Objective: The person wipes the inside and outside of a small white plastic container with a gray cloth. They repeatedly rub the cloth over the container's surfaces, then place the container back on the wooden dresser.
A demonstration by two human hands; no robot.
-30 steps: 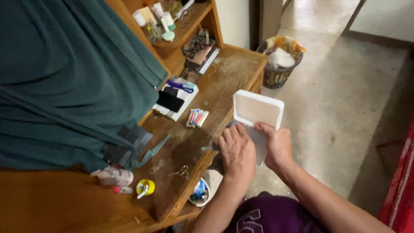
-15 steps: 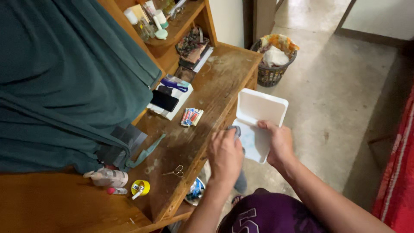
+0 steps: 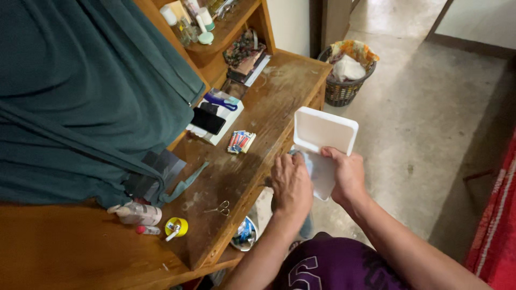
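My right hand (image 3: 345, 176) grips a white hinged plastic box (image 3: 325, 131) by its lower half, just off the desk's front edge, with the lid standing open and empty. My left hand (image 3: 292, 185) is closed on a grey-blue cloth (image 3: 305, 159) that presses against the box's lower half. Most of that lower half is hidden behind both hands.
A worn wooden desk (image 3: 269, 107) holds a black phone (image 3: 208, 121), a small colourful pack (image 3: 241, 142), scissors (image 3: 217, 208) and a yellow tape roll (image 3: 176, 227). Dark green fabric (image 3: 80, 96) hangs at left. A full waste basket (image 3: 346, 80) stands on the concrete floor.
My left hand has shifted a little with the cloth across the box's lower half. The right hand has kept hold of the box throughout.
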